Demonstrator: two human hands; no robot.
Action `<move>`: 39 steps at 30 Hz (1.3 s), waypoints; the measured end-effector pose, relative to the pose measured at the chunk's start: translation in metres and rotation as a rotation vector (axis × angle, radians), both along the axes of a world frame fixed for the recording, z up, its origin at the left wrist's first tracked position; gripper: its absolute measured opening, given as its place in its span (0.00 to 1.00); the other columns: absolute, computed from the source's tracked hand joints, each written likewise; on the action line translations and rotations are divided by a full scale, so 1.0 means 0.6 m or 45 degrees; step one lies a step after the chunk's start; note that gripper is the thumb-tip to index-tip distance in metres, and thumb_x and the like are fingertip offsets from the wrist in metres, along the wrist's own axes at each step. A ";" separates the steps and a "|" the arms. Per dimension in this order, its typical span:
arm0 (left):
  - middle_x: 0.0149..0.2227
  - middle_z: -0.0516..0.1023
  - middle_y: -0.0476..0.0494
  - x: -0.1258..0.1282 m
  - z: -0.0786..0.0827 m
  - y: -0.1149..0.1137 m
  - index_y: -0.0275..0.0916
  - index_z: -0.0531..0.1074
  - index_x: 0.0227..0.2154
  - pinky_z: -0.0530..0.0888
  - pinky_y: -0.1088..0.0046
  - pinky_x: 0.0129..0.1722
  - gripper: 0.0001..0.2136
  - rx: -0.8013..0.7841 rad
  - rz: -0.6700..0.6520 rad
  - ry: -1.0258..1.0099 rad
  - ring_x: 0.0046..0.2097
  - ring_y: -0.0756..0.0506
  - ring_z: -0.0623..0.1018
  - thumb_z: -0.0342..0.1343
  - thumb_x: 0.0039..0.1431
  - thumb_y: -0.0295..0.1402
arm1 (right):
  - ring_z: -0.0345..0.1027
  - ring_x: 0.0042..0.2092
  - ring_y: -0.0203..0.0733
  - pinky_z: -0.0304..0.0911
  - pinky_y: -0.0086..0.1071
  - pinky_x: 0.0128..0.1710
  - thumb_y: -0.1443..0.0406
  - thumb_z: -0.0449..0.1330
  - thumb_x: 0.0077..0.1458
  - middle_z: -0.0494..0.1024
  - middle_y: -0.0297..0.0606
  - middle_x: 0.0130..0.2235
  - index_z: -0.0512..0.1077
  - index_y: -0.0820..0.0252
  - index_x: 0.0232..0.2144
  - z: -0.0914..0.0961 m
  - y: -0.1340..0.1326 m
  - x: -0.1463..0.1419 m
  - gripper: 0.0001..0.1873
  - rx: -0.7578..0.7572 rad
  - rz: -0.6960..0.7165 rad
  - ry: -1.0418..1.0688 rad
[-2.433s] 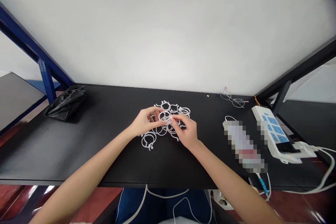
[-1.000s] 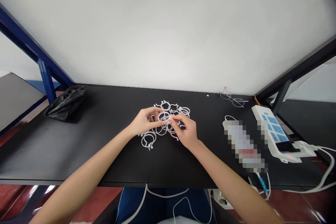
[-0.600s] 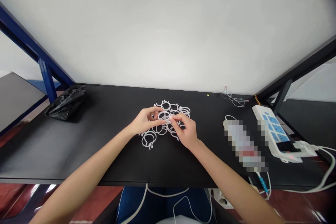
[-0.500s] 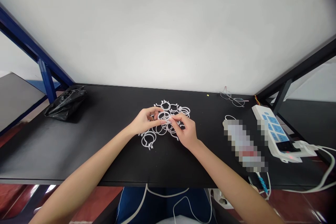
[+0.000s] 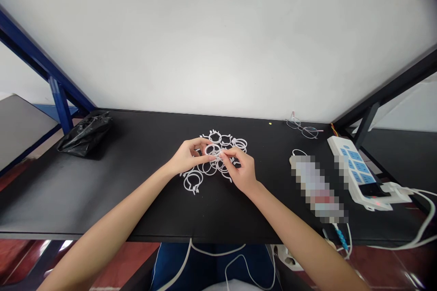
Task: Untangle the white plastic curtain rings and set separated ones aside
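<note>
A loose pile of white plastic rings [image 5: 193, 181], several with small hooked or clip-like ends, lies on the black table. Over the pile, one white ring [image 5: 212, 149] is held between both hands. My left hand [image 5: 193, 157] is closed on its left side, thumb below and fingers above. My right hand [image 5: 241, 166] pinches the ring's right side between thumb and index finger. The fingertips partly cover the ends of the ring, so I cannot tell whether they are joined.
A black plastic bag [image 5: 87, 134] lies at the table's left. Towards the right are eyeglasses [image 5: 302, 128], a blurred-out phone-like object [image 5: 317, 191] and a white power strip [image 5: 357, 168] with cables. A white wall [image 5: 218, 45] rises behind the black table [image 5: 143, 209].
</note>
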State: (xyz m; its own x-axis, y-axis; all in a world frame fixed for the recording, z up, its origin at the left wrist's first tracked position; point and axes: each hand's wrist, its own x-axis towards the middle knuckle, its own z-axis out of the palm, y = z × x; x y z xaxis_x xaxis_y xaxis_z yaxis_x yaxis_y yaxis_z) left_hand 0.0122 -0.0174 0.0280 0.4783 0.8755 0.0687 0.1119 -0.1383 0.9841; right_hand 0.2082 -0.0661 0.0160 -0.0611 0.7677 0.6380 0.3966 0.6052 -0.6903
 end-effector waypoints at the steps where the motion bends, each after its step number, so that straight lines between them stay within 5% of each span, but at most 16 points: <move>1: 0.29 0.66 0.51 0.000 0.001 0.000 0.36 0.72 0.43 0.72 0.74 0.30 0.21 -0.023 -0.007 -0.024 0.31 0.51 0.71 0.67 0.48 0.40 | 0.71 0.30 0.36 0.69 0.32 0.34 0.68 0.58 0.59 0.77 0.35 0.30 0.73 0.57 0.34 0.000 0.000 0.000 0.03 0.001 -0.002 -0.001; 39: 0.31 0.70 0.48 -0.002 0.007 -0.003 0.35 0.73 0.40 0.73 0.76 0.28 0.16 -0.164 -0.162 -0.125 0.32 0.51 0.72 0.64 0.52 0.40 | 0.68 0.29 0.36 0.67 0.31 0.32 0.66 0.54 0.62 0.74 0.34 0.28 0.71 0.57 0.30 0.012 -0.008 -0.002 0.08 -0.046 0.116 -0.089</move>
